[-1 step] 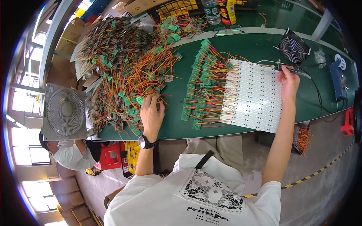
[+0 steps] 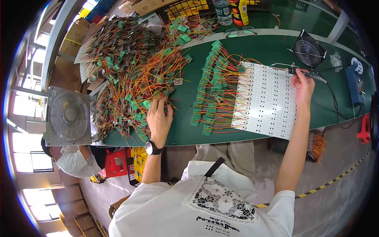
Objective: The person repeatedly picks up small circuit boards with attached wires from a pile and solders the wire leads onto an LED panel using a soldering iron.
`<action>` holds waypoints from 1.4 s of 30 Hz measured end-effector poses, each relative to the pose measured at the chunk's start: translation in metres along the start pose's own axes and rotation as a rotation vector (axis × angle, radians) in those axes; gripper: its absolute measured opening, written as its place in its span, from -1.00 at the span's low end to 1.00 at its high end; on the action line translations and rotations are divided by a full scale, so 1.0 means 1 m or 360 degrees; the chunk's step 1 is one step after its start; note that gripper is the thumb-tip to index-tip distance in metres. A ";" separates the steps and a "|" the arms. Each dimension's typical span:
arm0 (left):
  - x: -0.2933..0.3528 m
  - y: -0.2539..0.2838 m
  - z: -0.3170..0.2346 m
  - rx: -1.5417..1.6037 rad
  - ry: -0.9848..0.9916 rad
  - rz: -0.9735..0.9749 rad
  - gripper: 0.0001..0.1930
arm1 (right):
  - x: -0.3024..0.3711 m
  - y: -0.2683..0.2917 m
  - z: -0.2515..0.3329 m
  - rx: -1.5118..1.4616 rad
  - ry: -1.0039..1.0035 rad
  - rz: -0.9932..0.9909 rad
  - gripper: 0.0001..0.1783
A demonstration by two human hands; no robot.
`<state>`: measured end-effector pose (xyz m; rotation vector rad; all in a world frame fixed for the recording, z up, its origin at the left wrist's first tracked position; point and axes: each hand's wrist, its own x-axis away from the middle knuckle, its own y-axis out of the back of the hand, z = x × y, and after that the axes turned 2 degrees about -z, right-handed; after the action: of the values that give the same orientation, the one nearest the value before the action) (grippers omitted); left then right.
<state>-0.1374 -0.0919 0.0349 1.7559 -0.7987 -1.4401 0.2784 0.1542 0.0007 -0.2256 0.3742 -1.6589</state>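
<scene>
My left hand [image 2: 160, 120], with a watch on its wrist, rests at the near right edge of a large heap of small green circuit boards with red and yellow wires [image 2: 148, 75]. Its thumb stands apart from the bent fingers, which touch the wires. My right hand [image 2: 303, 87] is closed around a soldering iron [image 2: 310, 73] over the far right corner of a white panel [image 2: 268, 100] dotted with rows of small squares. Along the panel's left side run many wires, ending in rows of green boards [image 2: 207, 85] on the green table.
A square fan [image 2: 70, 114] stands at the left, near a seated person [image 2: 77, 161]. Behind lie a bottle [image 2: 222, 12], a yellow-and-black container [image 2: 239, 12] and glasses [image 2: 241, 32]. A small black fan [image 2: 308, 51] and a blue device with a spool [image 2: 354, 85] are at the right.
</scene>
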 end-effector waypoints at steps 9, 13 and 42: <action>-0.013 -0.003 0.010 -0.0212 0.0238 -0.0047 -0.78 | -0.001 0.000 -0.003 0.0020 -0.0006 0.0083 -0.81; -0.025 -0.017 0.012 -0.0222 0.0289 0.0024 -0.76 | 0.000 0.000 -0.001 0.0012 -0.0012 0.0065 -0.81; 0.003 0.023 0.004 0.1727 0.1464 0.0373 -0.70 | -0.002 0.002 -0.005 0.0040 -0.0011 0.0027 -0.82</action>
<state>-0.1409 -0.1069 0.0521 2.6031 -1.2609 0.1742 0.2788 0.1570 -0.0047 -0.2087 0.3486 -1.6448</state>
